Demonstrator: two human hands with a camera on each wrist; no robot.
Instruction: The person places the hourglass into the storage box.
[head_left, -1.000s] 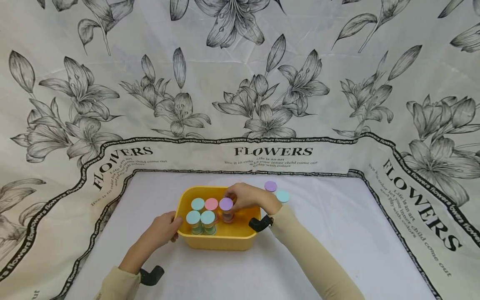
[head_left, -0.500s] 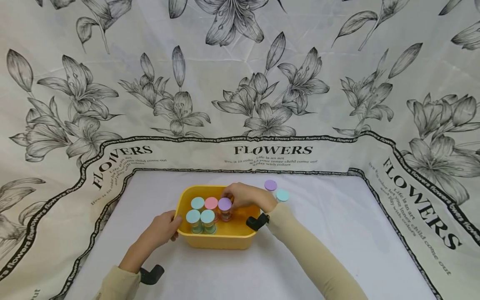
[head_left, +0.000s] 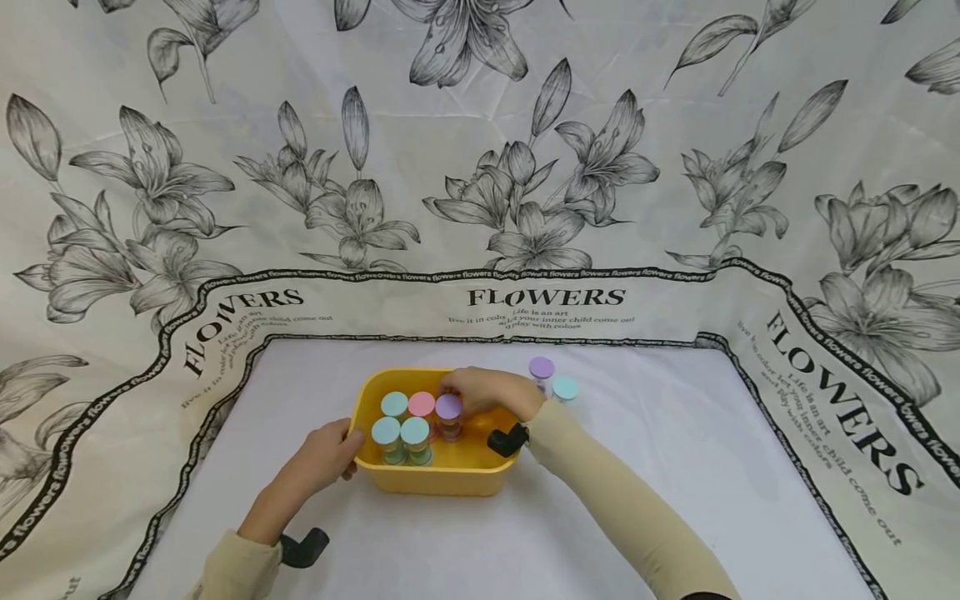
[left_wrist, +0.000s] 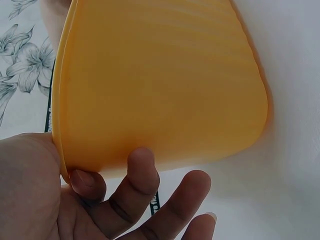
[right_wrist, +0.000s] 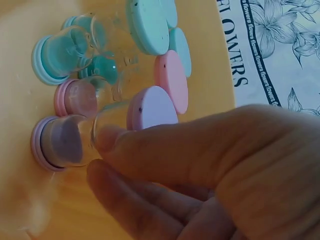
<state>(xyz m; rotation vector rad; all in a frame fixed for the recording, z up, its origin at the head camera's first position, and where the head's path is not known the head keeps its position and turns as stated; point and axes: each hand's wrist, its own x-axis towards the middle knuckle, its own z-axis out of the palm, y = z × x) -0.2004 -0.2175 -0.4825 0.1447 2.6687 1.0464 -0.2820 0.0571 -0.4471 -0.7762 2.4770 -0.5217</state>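
My left hand (head_left: 330, 454) grips the left end of a yellow plastic bin (head_left: 435, 482), its fingers against the outer wall in the left wrist view. Inside the bin, my right hand (head_left: 483, 392) pinches a purple-capped sand timer (head_left: 449, 408) between thumb and index finger. That timer stands upright on the bin floor, beside a pink-capped sand timer (head_left: 422, 405). Further left are three teal-capped sand timers (head_left: 394, 405), two of them nearer the front. In the right wrist view, my thumb (right_wrist: 112, 142) lies on the purple timer's glass.
Behind my right wrist, outside the bin, another purple-capped timer (head_left: 542, 367) and a teal-capped timer (head_left: 566, 388) stand on the white tablecloth (head_left: 645, 433). A flower-printed cloth (head_left: 540, 192) rises behind the table.
My right hand has shifted slightly left, and the purple-capped timer has moved a little closer to the pink one. My left hand keeps its place on the bin.
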